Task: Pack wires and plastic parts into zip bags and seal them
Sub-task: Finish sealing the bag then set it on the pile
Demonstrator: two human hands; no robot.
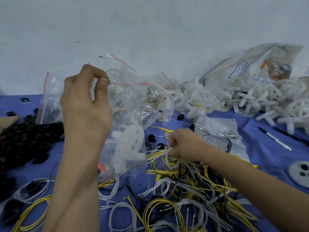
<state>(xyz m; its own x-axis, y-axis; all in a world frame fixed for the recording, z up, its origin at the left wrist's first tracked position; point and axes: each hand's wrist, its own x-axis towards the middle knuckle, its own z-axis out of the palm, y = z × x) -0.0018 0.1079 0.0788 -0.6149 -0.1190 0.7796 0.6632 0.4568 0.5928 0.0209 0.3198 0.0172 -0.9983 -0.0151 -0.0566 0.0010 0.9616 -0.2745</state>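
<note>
My left hand point(85, 104) is raised above the table and pinches the red-striped top edge of a clear zip bag point(128, 131). The bag hangs down with a white plastic wheel point(130, 144) and other small parts inside. To the right and lower, my right hand point(184, 144) grips a bunch of yellow and white wires point(158, 152) pulled up from the tangled wire pile point(192, 190). The wire ends point left, close to the bag's lower right side.
Black plastic rings point(25, 138) are heaped at the left. Filled zip bags point(167, 97) lie behind, white plastic crosses and wheels point(250, 97) at the right under a big printed sack point(250, 67). Pens point(275, 139) and a white disc point(301, 173) lie on the blue cloth.
</note>
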